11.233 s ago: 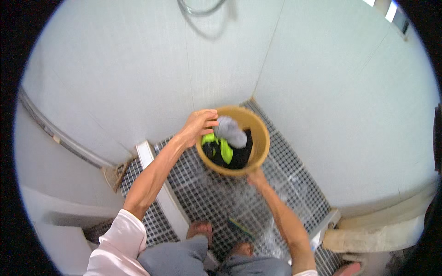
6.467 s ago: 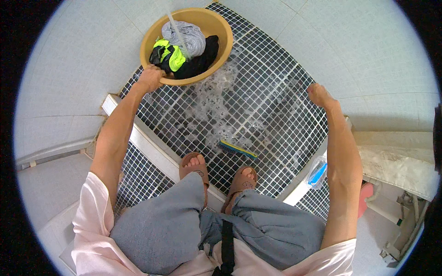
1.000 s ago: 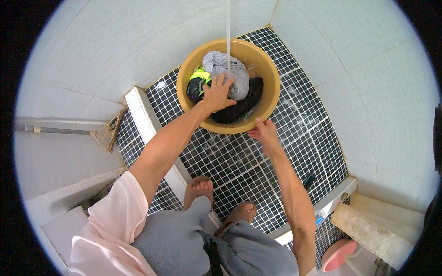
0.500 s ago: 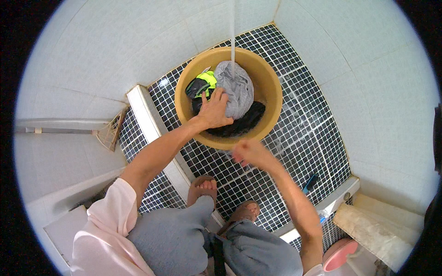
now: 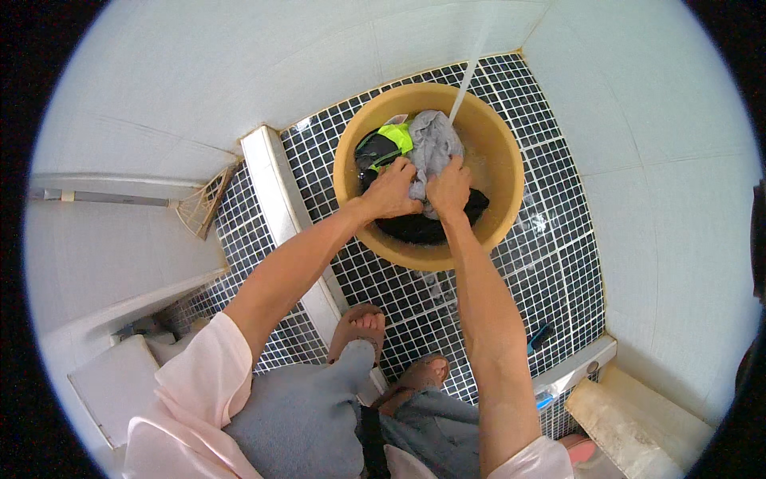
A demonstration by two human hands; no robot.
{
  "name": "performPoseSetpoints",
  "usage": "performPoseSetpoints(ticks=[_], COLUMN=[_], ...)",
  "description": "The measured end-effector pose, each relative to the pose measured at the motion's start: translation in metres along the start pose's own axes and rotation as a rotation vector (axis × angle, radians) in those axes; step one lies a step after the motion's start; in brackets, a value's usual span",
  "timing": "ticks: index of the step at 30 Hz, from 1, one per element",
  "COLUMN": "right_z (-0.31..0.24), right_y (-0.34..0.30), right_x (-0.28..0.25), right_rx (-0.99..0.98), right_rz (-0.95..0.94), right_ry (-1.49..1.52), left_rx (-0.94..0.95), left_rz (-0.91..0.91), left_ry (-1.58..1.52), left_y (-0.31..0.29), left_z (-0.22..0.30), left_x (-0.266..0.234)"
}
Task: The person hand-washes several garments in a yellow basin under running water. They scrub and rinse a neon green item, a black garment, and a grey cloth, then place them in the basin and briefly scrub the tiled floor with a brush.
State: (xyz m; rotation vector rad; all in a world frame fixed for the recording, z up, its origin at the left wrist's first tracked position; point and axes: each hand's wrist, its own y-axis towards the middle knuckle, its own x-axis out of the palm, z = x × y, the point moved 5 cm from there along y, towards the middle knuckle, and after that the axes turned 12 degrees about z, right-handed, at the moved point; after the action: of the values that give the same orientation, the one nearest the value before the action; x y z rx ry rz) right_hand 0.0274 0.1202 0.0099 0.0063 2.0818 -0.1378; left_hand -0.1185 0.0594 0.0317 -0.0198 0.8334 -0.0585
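A round yellow-tan basin [image 5: 507, 188] stands on the dark tiled floor with wet clothes in water. A light grey garment [image 5: 434, 142] is bunched near its middle. My left hand [image 5: 391, 191] is closed at the near-left edge of this grey garment, close to a black garment with neon yellow [image 5: 396, 136]. From the right, my right hand [image 5: 449, 190] pinches the grey garment, its fingertips partly hidden in the folds. Beneath both hands, a black cloth [image 5: 415, 230] lies in the water. A stream of water [image 5: 466, 80] falls into the basin beside the grey garment.
A white raised ledge [image 5: 279, 188] runs left of the basin. A blue-and-black brush [image 5: 540, 338] lies on the floor at right, near another ledge [image 5: 576, 361]. A net-like tool [image 5: 203, 203] leans at the left wall. My sandalled feet [image 5: 359, 327] are below the basin.
My right hand has moved from outside the basin's near rim onto the grey garment. The garment is now drawn up between both hands. The whole view has shifted, placing the basin farther right.
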Motion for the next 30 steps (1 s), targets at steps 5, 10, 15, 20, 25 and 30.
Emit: performPoseSetpoints(ticks=[5,10,15,20,25,30], right_z=[0.013,0.003,-0.063,-0.069,-0.001,0.01], right_y=[-0.021,-0.032,-0.023,-0.02,-0.019,-0.013], right_x=[-0.026,-0.1,-0.203,-0.215,-0.106,-0.052], right_rx=[0.007,0.066,-0.226,-0.301,-0.232,-0.393], right_rz=[-0.134,-0.273,-0.163,-0.151,-0.312,0.085], right_ry=[0.326,0.487,0.6,0.876,0.041,0.009], left_rx=[0.006,-0.015,-0.116,-0.055,0.011,0.231], left_rz=[-0.027,0.069,0.257,0.277,0.209,0.223], left_ry=[-0.044,-0.162,-0.601,-0.486,0.147,0.417], left_y=[-0.001,-0.009,-0.016,-0.019,-0.015,0.016], left_z=[-0.006,0.03,0.09,0.097,0.054,0.039], left_x=[0.003,-0.005,-0.065,-0.116,-0.083,-0.021])
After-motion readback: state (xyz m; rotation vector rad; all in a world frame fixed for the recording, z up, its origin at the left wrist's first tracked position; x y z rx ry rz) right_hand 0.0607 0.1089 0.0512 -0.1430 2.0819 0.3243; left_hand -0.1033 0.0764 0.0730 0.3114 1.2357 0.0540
